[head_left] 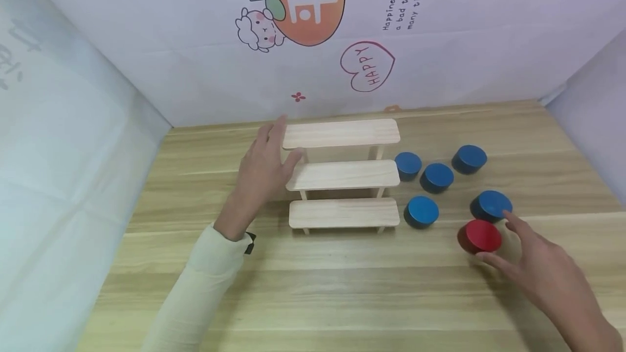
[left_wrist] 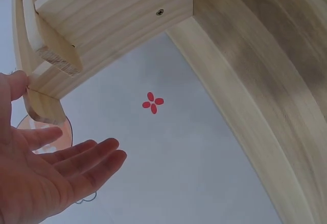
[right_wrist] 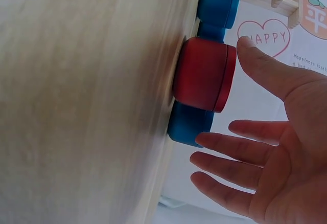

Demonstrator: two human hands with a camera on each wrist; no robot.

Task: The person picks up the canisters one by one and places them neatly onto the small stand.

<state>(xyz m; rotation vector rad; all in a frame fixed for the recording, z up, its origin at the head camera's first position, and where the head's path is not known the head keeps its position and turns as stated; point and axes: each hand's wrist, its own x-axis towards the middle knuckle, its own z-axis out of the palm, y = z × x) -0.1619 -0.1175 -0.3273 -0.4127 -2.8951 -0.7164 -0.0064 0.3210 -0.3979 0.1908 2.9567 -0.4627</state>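
Note:
A pale wooden three-tier stand (head_left: 344,213) is on the table with its steps rising toward the wall. At its left end is my left hand (head_left: 266,163), fingers extended beside the top tier and thumb near the middle one; in the left wrist view the thumb is by the tier's end, and whether it touches cannot be told. My right hand (head_left: 548,270) reaches in from the right with thumb and fingers spread around the near side of a round red tin (head_left: 481,236). In the right wrist view, a gap shows between this hand (right_wrist: 286,157) and the red tin (right_wrist: 202,74).
Several round blue tins stand right of the stand: one (head_left: 492,205) just behind the red tin, one (head_left: 421,211) by the lowest tier, others (head_left: 437,177) farther back. A white printed cloth wall (head_left: 220,86) borders the table (head_left: 342,297) at the back.

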